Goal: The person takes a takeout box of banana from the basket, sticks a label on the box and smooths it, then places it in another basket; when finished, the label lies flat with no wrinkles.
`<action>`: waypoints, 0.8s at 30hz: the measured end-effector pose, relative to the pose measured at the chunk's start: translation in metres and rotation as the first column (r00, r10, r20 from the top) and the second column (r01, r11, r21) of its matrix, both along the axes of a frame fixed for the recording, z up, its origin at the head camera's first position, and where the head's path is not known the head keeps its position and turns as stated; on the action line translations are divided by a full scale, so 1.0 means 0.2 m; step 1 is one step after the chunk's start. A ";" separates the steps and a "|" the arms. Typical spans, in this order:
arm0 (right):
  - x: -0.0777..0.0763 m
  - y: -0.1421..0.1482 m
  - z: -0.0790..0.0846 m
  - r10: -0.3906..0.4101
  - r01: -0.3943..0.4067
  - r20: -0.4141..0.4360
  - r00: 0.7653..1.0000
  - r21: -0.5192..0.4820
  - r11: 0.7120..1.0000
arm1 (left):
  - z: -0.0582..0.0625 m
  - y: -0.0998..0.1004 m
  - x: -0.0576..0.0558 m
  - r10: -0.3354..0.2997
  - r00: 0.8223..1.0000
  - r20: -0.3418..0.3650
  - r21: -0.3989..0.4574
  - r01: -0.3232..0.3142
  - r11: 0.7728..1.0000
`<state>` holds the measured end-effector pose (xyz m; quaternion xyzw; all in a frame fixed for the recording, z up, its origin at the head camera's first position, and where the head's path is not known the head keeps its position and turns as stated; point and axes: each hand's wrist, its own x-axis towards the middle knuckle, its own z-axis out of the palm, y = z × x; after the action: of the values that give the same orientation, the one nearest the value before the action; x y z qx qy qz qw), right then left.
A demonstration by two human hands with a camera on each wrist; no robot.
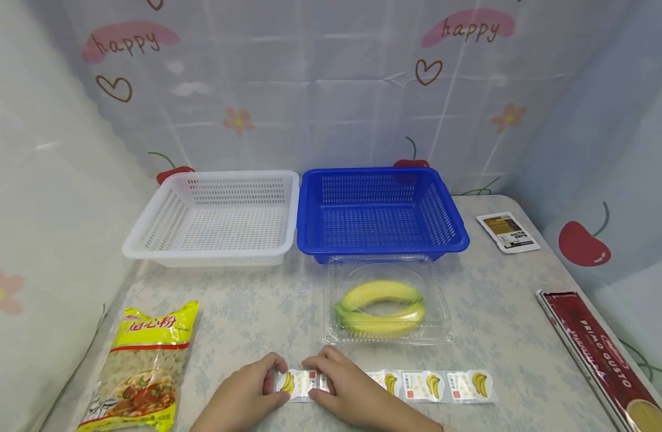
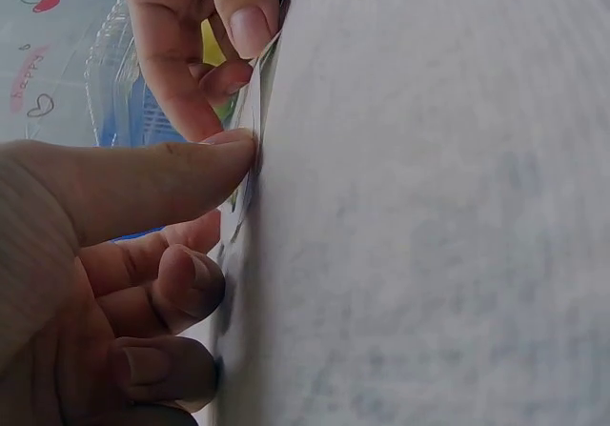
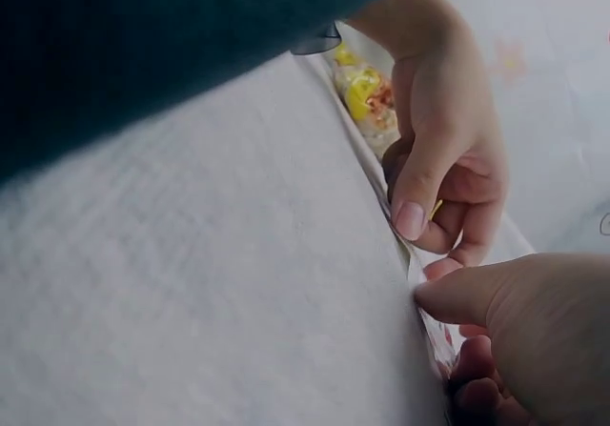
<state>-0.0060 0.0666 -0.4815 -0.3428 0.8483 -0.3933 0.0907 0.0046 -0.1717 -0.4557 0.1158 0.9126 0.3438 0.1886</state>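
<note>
A strip of banana-printed stickers (image 1: 431, 386) lies along the front of the table. My left hand (image 1: 246, 391) pinches its left end between thumb and fingers. Just to the right, my right hand (image 1: 346, 387) pinches the same strip and covers part of it. In the left wrist view the thumb (image 2: 205, 164) presses on the strip's edge, its other fingers curled beneath. The right wrist view shows the right thumb (image 3: 467, 294) on the strip, close to the left hand (image 3: 443, 150). Behind the hands, a clear plastic clamshell box (image 1: 441, 300) contains yellow-green bananas (image 1: 382, 294).
At the back, a white basket (image 1: 212, 261) stands beside a blue basket (image 1: 385, 247); the clamshell touches the blue one's front. A yellow-topped food bag (image 1: 141, 366) lies at left. Along the right side are a small brown-and-white packet (image 1: 507, 232) and a long red package (image 1: 601, 354).
</note>
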 end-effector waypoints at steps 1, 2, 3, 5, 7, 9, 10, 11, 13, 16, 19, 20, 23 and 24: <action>0.00 0.00 0.00 -0.006 0.006 -0.005 1.000 0.006 1.000 | 0.00 0.00 0.00 -0.001 1.000 0.000 0.003 0.001 1.000; 0.00 -0.01 0.00 -0.010 0.010 -0.005 1.000 0.012 1.000 | 0.01 0.01 0.00 -0.003 1.000 0.001 0.005 0.003 1.000; 0.00 -0.01 0.01 -0.014 0.014 -0.008 1.000 0.020 1.000 | 0.01 0.01 0.00 -0.003 1.000 0.005 0.008 0.003 1.000; 0.01 -0.01 0.01 -0.017 0.017 -0.005 1.000 0.032 0.999 | 0.01 0.02 0.00 -0.002 1.000 0.019 0.018 0.002 1.000; 0.01 -0.02 0.01 -0.019 0.019 0.009 1.000 0.037 0.999 | 0.01 0.02 0.00 -0.002 0.999 0.035 0.031 0.001 1.000; 0.01 -0.02 0.00 -0.021 0.020 0.013 1.000 0.036 0.999 | 0.02 0.02 0.00 -0.001 0.999 0.045 0.045 -0.001 0.999; 0.01 -0.02 0.00 -0.022 0.022 0.013 1.000 0.034 0.999 | 0.01 0.02 0.00 -0.001 0.999 0.047 0.053 -0.001 0.999; 0.01 -0.02 0.00 -0.024 0.024 0.013 1.000 0.032 0.999 | 0.02 0.02 0.00 -0.002 0.999 0.047 0.057 -0.001 0.998; 0.01 -0.02 0.00 -0.023 0.023 0.007 1.000 0.028 0.999 | 0.02 0.02 0.00 0.000 0.999 0.042 0.062 -0.002 0.998; 0.01 -0.02 0.00 -0.020 0.021 -0.014 1.000 0.016 1.000 | 0.02 0.02 -0.01 0.001 1.000 0.017 0.057 -0.002 0.998; 0.00 -0.02 0.00 -0.016 0.016 -0.029 0.999 -0.001 1.000 | 0.02 0.02 -0.01 -0.001 1.000 -0.020 0.044 0.002 0.999; 0.00 -0.02 0.00 -0.015 0.015 -0.031 0.999 -0.005 1.000 | 0.02 0.02 -0.01 -0.002 0.999 -0.033 0.040 0.003 0.999; 0.00 -0.02 -0.01 -0.011 0.011 -0.029 1.000 -0.011 1.000 | 0.02 0.02 -0.01 0.000 0.997 -0.074 0.028 0.002 1.000; 0.00 -0.02 -0.01 -0.011 0.011 -0.029 1.000 -0.010 1.000 | 0.02 0.03 -0.01 0.006 0.996 -0.088 0.020 -0.004 1.000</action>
<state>-0.0055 0.0633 -0.4831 -0.3443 0.8495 -0.3927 0.0744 0.0031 -0.1666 -0.4514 0.1303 0.9169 0.3478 0.1462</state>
